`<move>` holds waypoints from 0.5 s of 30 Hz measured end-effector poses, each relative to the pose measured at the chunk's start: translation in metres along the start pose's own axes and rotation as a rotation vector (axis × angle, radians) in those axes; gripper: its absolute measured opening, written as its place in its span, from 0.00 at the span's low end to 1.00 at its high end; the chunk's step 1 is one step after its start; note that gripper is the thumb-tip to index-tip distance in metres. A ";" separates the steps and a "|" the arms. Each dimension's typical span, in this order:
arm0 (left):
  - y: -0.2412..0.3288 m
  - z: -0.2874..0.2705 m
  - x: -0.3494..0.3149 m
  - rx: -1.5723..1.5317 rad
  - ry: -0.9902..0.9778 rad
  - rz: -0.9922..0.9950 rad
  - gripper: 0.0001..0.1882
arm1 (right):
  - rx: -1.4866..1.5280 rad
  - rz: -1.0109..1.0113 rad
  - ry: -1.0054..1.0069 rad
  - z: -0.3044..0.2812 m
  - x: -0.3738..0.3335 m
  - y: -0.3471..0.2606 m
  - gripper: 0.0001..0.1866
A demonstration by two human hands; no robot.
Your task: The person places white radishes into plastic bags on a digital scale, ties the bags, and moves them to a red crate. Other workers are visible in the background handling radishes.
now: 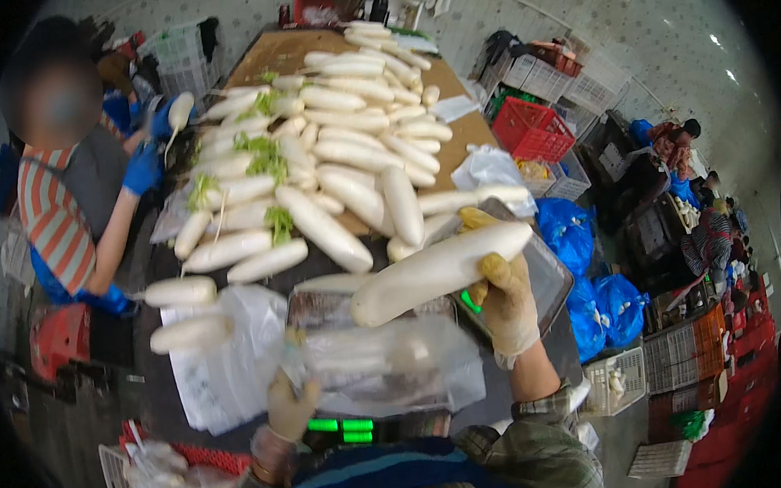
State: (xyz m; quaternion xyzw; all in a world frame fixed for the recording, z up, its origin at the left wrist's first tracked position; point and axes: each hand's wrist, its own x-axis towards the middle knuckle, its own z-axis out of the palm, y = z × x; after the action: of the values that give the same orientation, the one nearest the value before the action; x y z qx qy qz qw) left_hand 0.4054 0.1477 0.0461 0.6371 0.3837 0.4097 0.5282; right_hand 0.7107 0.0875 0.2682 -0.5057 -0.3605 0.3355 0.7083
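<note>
My right hand [507, 301], in a yellowish glove, grips a long white radish [437, 271] and holds it level above the scale tray [549, 274]. My left hand [290, 404], gloved too, pinches the edge of a clear plastic bag [389, 365] with white radishes inside; the bag lies on the scale. A green lit display [341, 426] shows just below the bag. Beyond lies a big pile of white radishes [331, 149] on a brown table [282, 49].
A person in a striped top with blue gloves [143, 168] holds a radish at the left of the table. White plastic bags [228, 361] lie left of the scale. Red crate [531, 128], white crates and blue bags [589, 276] stand right; more people sit far right.
</note>
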 end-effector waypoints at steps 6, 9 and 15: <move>0.125 -0.029 -0.005 -0.464 -0.013 -0.237 0.35 | 0.052 0.184 0.003 0.038 -0.100 0.031 0.47; 0.139 -0.038 -0.008 -0.503 -0.059 -0.215 0.36 | -0.026 0.230 -0.099 0.037 -0.123 0.087 0.42; 0.143 -0.043 -0.015 -0.488 -0.133 -0.118 0.34 | -1.105 -0.133 -0.317 -0.003 -0.144 0.117 0.40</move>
State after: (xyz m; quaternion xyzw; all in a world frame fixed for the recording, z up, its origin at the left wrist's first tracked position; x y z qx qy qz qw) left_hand 0.3682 0.1283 0.1898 0.4928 0.2743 0.4159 0.7134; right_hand 0.6258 -0.0042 0.1306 -0.7203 -0.6149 0.1239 0.2962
